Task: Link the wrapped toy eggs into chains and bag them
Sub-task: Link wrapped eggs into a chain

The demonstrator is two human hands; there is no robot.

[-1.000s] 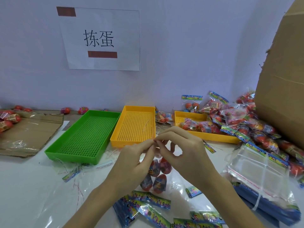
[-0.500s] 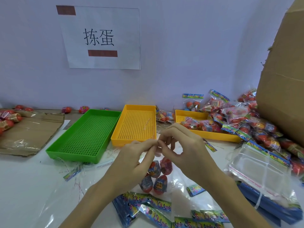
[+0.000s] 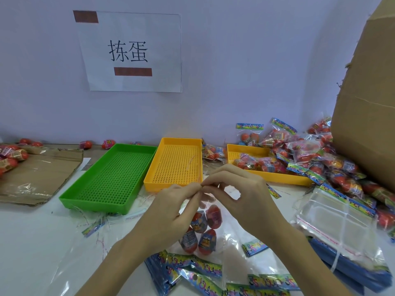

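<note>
Wrapper ends of the egg cluster (image 3: 202, 228), hung just above the worktop (image 3: 32, 242), are pinched between left hand (image 3: 171, 212) and right hand (image 3: 239, 195); slippery film could slip, likely undoing the link.

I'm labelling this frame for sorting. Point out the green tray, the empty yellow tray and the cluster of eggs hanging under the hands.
green tray (image 3: 111, 178), head view, perforated floor.
empty yellow tray (image 3: 176, 165), head view, perforated floor.
cluster of eggs (image 3: 201, 229), head view, wrapped egg near the middle.
</note>
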